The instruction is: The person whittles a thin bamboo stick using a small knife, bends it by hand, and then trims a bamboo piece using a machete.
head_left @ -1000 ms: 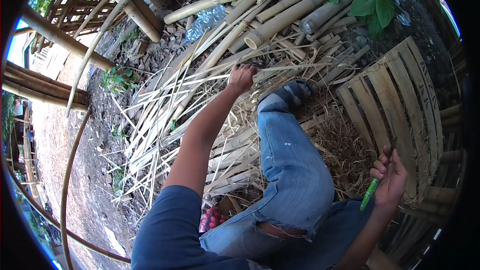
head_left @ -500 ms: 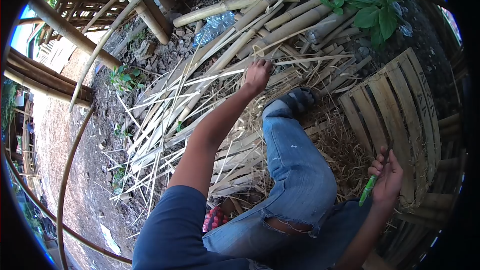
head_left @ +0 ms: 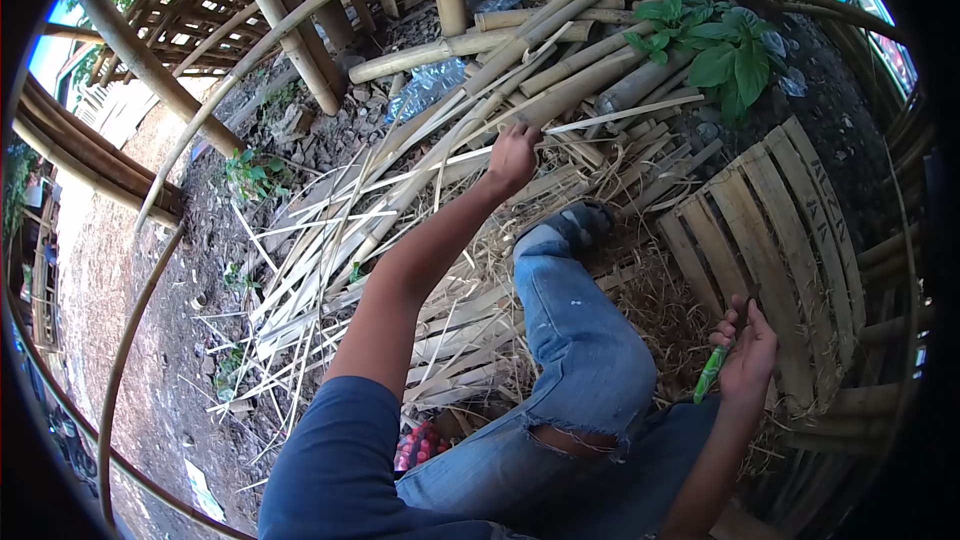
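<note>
My left hand (head_left: 514, 156) reaches out over the heap, closed around a thin bamboo strip (head_left: 625, 115) that sticks out to its right. Under and left of it lie many loose pale strips (head_left: 345, 230). My right hand (head_left: 748, 350), at the lower right, is wrapped round a knife with a green handle (head_left: 711, 372); the handle points down and the dark blade is mostly hidden by the fingers. Between the hands is my bent leg in torn jeans (head_left: 590, 340).
Cut bamboo poles (head_left: 580, 80) and a leafy plant (head_left: 735, 50) lie beyond the left hand. A slatted wooden panel (head_left: 775, 240) leans at the right. Crumpled clear plastic (head_left: 425, 90) is at the top, and a red patterned item (head_left: 420, 445) sits beside the leg.
My left hand stays closed, and the strip now tilts up to the right. The knife in my right hand has shifted slightly left. The camera view has shifted a little.
</note>
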Demonstrator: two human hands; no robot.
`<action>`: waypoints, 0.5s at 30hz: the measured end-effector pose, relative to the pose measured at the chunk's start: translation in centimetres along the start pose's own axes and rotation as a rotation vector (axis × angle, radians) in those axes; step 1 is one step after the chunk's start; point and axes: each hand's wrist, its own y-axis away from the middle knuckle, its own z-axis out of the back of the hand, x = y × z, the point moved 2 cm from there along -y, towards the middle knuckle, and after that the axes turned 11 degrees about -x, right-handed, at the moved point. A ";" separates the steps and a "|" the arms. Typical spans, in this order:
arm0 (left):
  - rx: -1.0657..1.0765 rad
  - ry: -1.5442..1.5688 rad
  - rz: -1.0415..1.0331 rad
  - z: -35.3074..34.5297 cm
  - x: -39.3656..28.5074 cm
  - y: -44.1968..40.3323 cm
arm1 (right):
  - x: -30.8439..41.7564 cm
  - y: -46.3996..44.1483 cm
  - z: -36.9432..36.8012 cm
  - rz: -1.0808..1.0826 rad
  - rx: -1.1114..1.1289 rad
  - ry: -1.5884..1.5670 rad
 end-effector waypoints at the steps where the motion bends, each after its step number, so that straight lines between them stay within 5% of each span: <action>1: -0.001 0.004 -0.003 0.3 0.0 -0.2 | 0.0 0.1 0.0 -0.002 -0.005 0.001; 4: 0.161 -0.161 -0.088 -0.4 1.1 0.3 | 0.1 0.2 -0.1 0.020 -0.023 0.004; 9: 0.134 -0.330 0.255 1.5 1.8 4.4 | 0.4 0.2 0.8 0.006 0.015 0.003; 11: 0.070 -0.169 0.485 2.4 3.6 7.9 | 0.6 0.3 1.0 0.056 -0.050 0.022; 15: -0.256 -0.027 0.549 6.8 5.8 16.7 | 0.9 0.1 1.9 0.005 -0.072 -0.061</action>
